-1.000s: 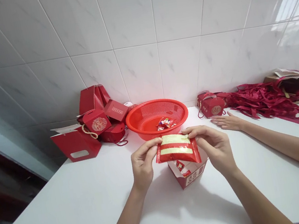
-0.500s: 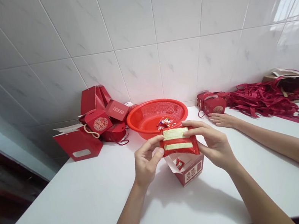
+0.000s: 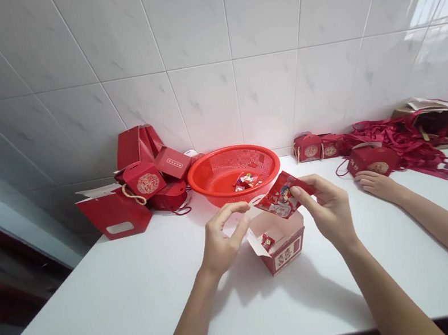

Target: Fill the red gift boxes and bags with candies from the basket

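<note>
Pinched between the thumb and fingers of my right hand (image 3: 332, 211) is a red printed snack packet (image 3: 279, 203), its cartoon side turned up. It hangs tilted over an open red and white box (image 3: 281, 258). Empty, with thumb and fingertips apart, my left hand (image 3: 220, 244) is just left of the packet and the box's raised flap. One small red wrapped candy (image 3: 267, 241) shows inside the box; the packet hides part of the opening. Behind is a red plastic basket (image 3: 205, 185) with a few wrapped candies (image 3: 247, 180) in it.
Red gift boxes (image 3: 144, 182) are piled at the left, one standing bag-shaped box (image 3: 116, 212) in front. At the right, another person's hand (image 3: 377, 184) touches a small red box (image 3: 372, 158). Dark red ribbons (image 3: 415, 148) lie beyond, against the tiled wall.
The packet has flipped from its pale-striped back to its printed side. My left hand has let go of it. The other person's hand has moved right with a small red box.
</note>
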Demonstrator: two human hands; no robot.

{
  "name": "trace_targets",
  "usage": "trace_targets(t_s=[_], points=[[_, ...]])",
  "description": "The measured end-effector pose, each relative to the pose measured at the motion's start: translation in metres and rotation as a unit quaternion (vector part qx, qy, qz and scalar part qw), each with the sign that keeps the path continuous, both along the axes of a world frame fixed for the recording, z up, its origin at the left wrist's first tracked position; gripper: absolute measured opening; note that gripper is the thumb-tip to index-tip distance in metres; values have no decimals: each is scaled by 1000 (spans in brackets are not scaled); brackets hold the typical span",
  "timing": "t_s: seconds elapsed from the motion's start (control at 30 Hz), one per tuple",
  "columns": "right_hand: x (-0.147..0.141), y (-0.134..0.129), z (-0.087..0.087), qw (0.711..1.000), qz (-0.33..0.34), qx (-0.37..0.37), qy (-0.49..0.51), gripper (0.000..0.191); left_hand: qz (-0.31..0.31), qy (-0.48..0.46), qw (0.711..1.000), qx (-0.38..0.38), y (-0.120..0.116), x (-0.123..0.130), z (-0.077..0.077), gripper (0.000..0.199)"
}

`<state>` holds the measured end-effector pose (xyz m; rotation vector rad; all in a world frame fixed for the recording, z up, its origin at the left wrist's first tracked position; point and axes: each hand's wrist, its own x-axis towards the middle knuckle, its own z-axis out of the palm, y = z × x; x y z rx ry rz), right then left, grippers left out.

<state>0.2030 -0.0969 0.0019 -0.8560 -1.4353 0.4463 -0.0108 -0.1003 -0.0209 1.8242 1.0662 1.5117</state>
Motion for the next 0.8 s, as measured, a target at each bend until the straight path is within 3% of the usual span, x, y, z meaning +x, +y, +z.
trace_targets(t_s=[0.17, 0.27, 0.4, 0.5, 0.8], points=[[-4, 0, 2, 999, 10, -26, -36, 11, -1, 83, 996, 11, 5, -3, -3, 33], [-8, -2, 2, 991, 37, -40, -119, 13, 15, 96, 995, -9, 6, -4, -4, 39], [-10, -3, 4, 961, 20, -49, -273, 19, 12, 99, 993, -60, 6, -4, -4, 44], [-9, -2, 7, 935, 54, -79, -343, 27, 4, 91, 993, -73, 6, -4, -5, 44], [5, -10, 16, 921, 117, -96, -359, 22, 2, 92, 993, -72, 7, -4, -7, 44]])
